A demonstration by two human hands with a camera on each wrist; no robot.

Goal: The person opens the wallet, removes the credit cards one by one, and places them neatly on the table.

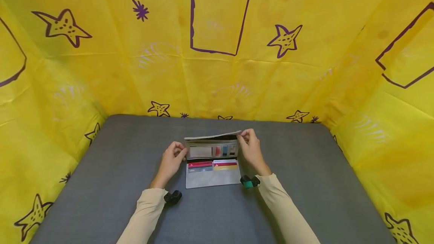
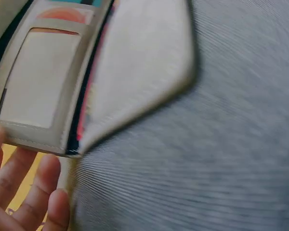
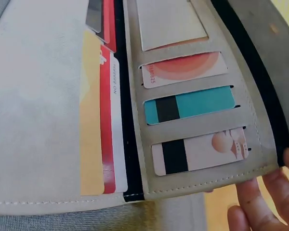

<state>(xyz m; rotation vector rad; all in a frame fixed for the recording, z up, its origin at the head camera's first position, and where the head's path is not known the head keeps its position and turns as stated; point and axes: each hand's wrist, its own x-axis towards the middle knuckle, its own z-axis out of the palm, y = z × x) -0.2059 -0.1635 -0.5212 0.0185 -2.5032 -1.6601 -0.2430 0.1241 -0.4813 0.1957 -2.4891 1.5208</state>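
While the wallet [image 1: 213,180] sits open mid-way across the grey worktop [image 1: 118,180], cards [image 1: 225,167] tucked in its near flap, the left hand [image 1: 172,158] pinches its left edge; the right hand's [image 1: 251,150] grip holds its far right corner.

A pale grey wallet [image 1: 213,180] is held spread open between the left hand [image 1: 171,159] and the right hand [image 1: 251,150]. Its left edge is pinched by the left hand, its upper right corner by the right. In its raised panel [image 3: 202,123], a whitish insert [image 1: 200,151] is framed by a window nearest the left hand; toward the right hand, a red-and-white card [image 3: 183,72], a black-striped teal card [image 3: 202,102] and a black-striped pinkish card [image 3: 207,153] are tucked into separate slots. On the flap nearer the wrists, two overlapping card groups are seated side by side, a yellow card [image 3: 90,125] being placed frontmost in the group on the right hand's side.
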